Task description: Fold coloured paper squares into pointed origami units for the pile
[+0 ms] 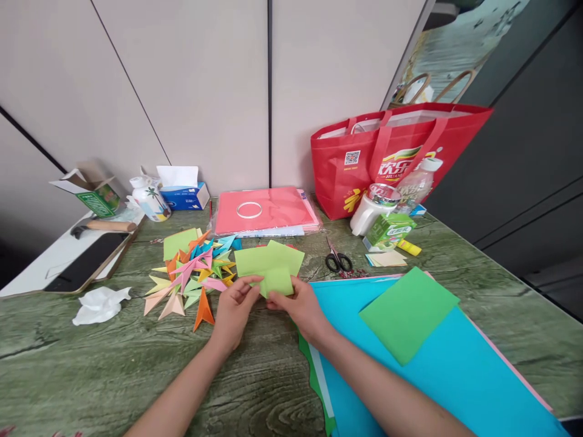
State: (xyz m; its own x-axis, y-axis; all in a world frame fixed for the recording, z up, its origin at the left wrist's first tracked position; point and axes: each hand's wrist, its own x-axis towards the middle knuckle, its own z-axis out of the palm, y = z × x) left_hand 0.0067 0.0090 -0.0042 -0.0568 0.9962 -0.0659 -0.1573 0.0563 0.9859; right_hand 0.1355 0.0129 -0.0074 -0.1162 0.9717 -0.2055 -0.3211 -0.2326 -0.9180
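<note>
Between both hands I hold a small light green square of paper (279, 280), creased across its face. My left hand (237, 306) pinches its left edge with thumb and fingers. On the lower right side, my right hand (303, 306) grips the same paper. Just behind it lie light green paper sheets (250, 261), partly hidden by the held piece. Left of my left hand spreads a heap of folded paper pieces (195, 270) in orange, pink, blue, yellow and green.
Blue sheets (437, 358) with a green square (410, 312) on top cover the right side. Black-handled scissors (338, 261) lie behind them. Farther back stand a red bag (341, 188), a white mug (367, 215) and a tissue box (184, 197). A crumpled tissue (101, 304) lies left.
</note>
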